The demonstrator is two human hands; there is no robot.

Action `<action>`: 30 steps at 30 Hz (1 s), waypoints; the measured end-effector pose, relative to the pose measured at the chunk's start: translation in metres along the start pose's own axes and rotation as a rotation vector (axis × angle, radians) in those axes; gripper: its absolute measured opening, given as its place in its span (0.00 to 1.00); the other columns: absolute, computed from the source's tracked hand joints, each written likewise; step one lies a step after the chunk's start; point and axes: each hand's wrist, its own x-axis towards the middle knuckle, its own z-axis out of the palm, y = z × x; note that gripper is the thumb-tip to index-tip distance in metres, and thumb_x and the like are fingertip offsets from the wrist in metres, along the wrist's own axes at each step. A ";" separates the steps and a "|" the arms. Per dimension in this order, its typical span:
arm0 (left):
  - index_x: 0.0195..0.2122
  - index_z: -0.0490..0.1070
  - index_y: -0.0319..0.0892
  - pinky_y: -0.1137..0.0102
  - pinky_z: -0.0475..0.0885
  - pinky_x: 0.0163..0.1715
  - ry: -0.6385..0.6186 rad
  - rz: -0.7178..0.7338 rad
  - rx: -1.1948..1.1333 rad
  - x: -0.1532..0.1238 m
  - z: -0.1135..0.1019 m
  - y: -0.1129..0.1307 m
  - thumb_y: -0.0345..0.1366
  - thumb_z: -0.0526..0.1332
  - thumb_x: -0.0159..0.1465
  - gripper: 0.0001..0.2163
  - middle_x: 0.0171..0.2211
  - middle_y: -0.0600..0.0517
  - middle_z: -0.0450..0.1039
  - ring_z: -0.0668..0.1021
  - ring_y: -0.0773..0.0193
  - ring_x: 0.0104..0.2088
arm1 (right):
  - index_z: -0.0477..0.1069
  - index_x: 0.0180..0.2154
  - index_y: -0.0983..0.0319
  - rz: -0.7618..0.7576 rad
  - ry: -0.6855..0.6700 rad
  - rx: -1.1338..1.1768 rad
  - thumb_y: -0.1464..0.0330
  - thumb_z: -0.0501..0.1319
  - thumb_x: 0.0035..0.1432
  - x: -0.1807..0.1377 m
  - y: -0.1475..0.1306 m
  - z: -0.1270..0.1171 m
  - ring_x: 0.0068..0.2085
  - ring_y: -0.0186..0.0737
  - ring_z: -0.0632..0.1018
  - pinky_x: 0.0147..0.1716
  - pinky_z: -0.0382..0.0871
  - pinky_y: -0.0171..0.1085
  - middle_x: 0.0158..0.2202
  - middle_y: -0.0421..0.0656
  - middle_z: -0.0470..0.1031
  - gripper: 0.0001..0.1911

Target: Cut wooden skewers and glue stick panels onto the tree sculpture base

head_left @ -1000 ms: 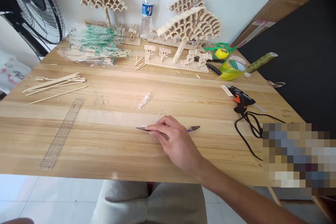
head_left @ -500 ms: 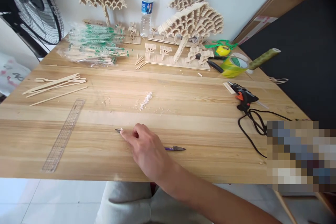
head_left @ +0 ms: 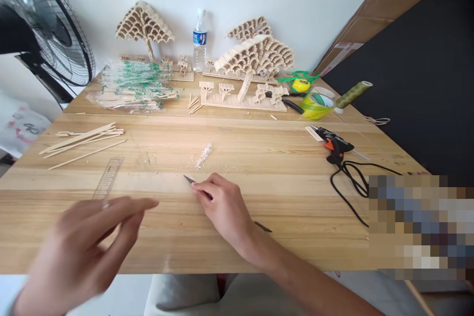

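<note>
My right hand (head_left: 225,207) is closed in a pinch around a slim craft knife (head_left: 189,179), its dark pointed tip jutting out to the left just above the table. Behind the wrist a dark pointed end (head_left: 263,227) shows; whether it belongs to the same tool is hidden. Blurred by motion, my left hand (head_left: 92,242) hovers at the left, index finger stretched and thumb apart, with nothing visible in it. It covers the lower part of a clear grid ruler (head_left: 108,177). Beyond my right hand lies a small heap of white shavings (head_left: 204,156).
Loose wooden sticks (head_left: 83,138) lie at the left, bagged sticks (head_left: 137,86) behind. Stick-built models (head_left: 255,59) and a water bottle (head_left: 199,52) stand along the wall. A glue gun (head_left: 335,143) with cable, yellow tape (head_left: 314,106) and a fan (head_left: 48,29) flank the table (head_left: 296,192).
My left hand has come into view from the lower left, over the ruler. My right hand has shifted slightly right with the knife, showing more of its tip. The view has tilted up.
</note>
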 end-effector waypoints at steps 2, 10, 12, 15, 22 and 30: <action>0.41 0.84 0.48 0.69 0.76 0.30 -0.056 -0.012 0.024 0.017 0.021 -0.004 0.44 0.59 0.68 0.13 0.33 0.53 0.85 0.82 0.61 0.28 | 0.83 0.37 0.60 -0.029 -0.074 -0.026 0.76 0.64 0.64 0.003 -0.015 0.011 0.31 0.35 0.78 0.34 0.74 0.33 0.31 0.42 0.76 0.09; 0.42 0.82 0.47 0.72 0.76 0.34 -0.125 -0.123 -0.007 0.017 0.061 -0.031 0.42 0.55 0.70 0.15 0.38 0.55 0.86 0.85 0.62 0.33 | 0.79 0.41 0.64 -0.058 -0.218 -0.337 0.80 0.59 0.64 0.021 -0.043 0.042 0.32 0.39 0.77 0.29 0.70 0.35 0.34 0.46 0.75 0.11; 0.42 0.81 0.47 0.72 0.76 0.35 -0.130 -0.113 -0.023 0.016 0.060 -0.032 0.42 0.55 0.71 0.14 0.39 0.55 0.86 0.85 0.62 0.35 | 0.78 0.42 0.65 -0.025 -0.198 -0.365 0.80 0.58 0.64 0.024 -0.035 0.040 0.32 0.39 0.78 0.29 0.71 0.34 0.34 0.47 0.76 0.11; 0.42 0.81 0.47 0.72 0.76 0.35 -0.126 -0.110 -0.024 0.017 0.060 -0.034 0.43 0.55 0.71 0.14 0.39 0.54 0.85 0.85 0.61 0.35 | 0.78 0.43 0.66 0.035 -0.138 -0.387 0.81 0.59 0.63 0.027 -0.018 0.031 0.33 0.40 0.79 0.32 0.72 0.34 0.36 0.48 0.78 0.11; 0.42 0.81 0.48 0.71 0.76 0.34 -0.132 -0.129 -0.005 0.018 0.061 -0.033 0.43 0.55 0.71 0.14 0.38 0.55 0.85 0.84 0.62 0.33 | 0.76 0.43 0.67 0.105 -0.077 -0.380 0.83 0.59 0.61 0.027 -0.026 0.024 0.33 0.40 0.80 0.32 0.74 0.35 0.38 0.49 0.78 0.12; 0.41 0.81 0.48 0.72 0.76 0.31 -0.141 -0.139 -0.011 0.018 0.057 -0.034 0.46 0.54 0.70 0.16 0.35 0.55 0.85 0.83 0.62 0.29 | 0.72 0.49 0.67 0.139 -0.232 -0.421 0.83 0.54 0.62 0.047 -0.048 0.046 0.36 0.45 0.82 0.31 0.74 0.38 0.42 0.51 0.79 0.16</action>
